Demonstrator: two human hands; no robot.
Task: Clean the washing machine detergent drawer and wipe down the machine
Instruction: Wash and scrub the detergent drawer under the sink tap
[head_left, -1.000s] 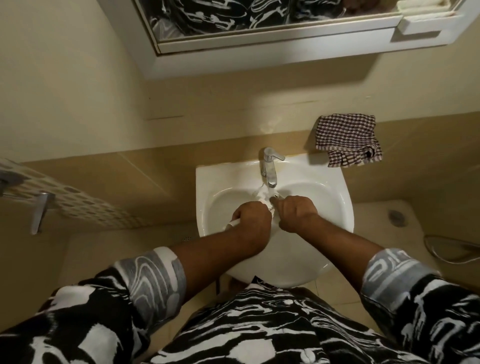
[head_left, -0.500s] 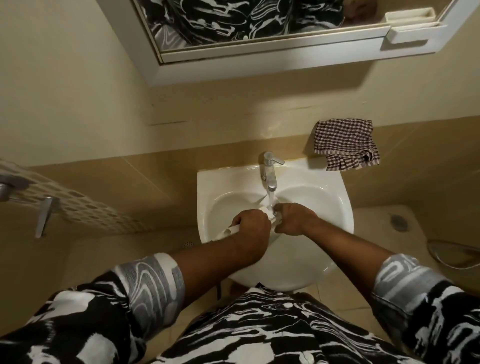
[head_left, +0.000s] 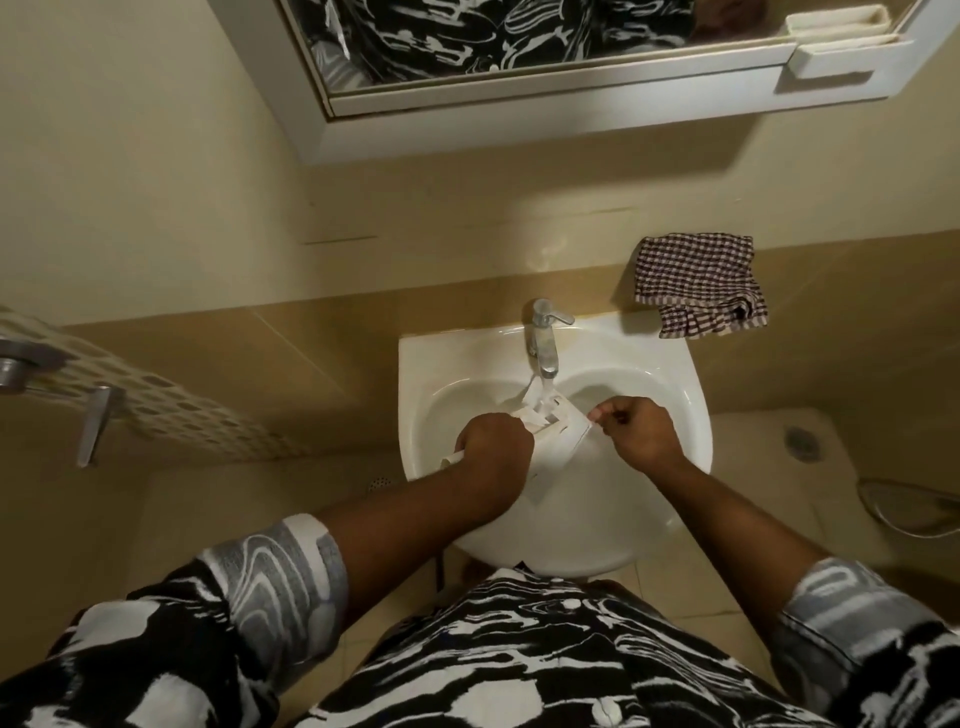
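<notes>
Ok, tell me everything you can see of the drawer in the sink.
The drawer is white, plastic by its look, with small compartments showing at its far end. It lies tilted inside the sink, far end under the tap, where water seems to run onto it. The left hand is closed on its near left part and hides much of it; the right hand pinches its right edge.
</notes>
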